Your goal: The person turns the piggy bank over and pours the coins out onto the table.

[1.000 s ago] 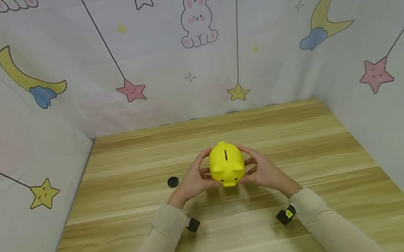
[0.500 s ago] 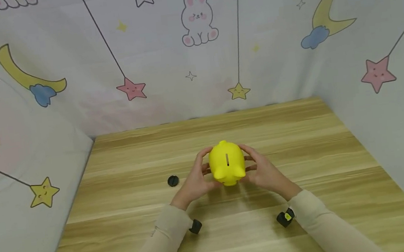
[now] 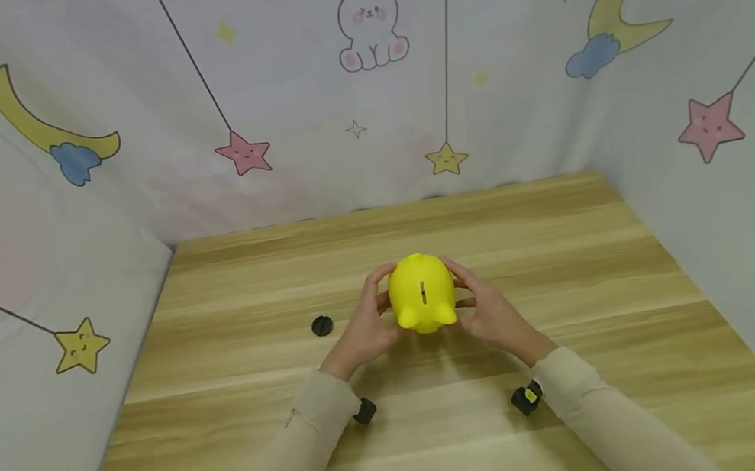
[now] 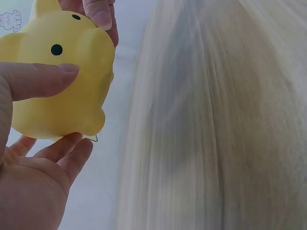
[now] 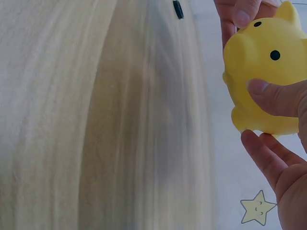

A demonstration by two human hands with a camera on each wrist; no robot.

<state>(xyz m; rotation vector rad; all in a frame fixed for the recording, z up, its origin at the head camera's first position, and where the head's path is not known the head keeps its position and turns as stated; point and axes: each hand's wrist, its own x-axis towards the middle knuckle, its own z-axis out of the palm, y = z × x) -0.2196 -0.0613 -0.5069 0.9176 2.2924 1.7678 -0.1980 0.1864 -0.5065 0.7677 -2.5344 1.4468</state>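
Both hands cup the yellow plastic piggy bank (image 3: pixel 422 293) just above the middle of the wooden counter (image 3: pixel 631 278): left hand (image 3: pixel 364 329) and right hand (image 3: pixel 489 314) fingers curled round its sides. Best keep the grip even, slot up. Small black round plug (image 3: pixel 321 326) lies left.

The left hand (image 4: pixel 29 182) holds a yellow pig (image 4: pixel 62 81) at the frame's left side, thumb (image 4: pixel 41 79) pressed across its face below a black eye, fingers curled under its feet. Fingertips of the other hand (image 4: pixel 98 14) touch the pig's top. The wooden table (image 4: pixel 216 124) fills the right, blurred.
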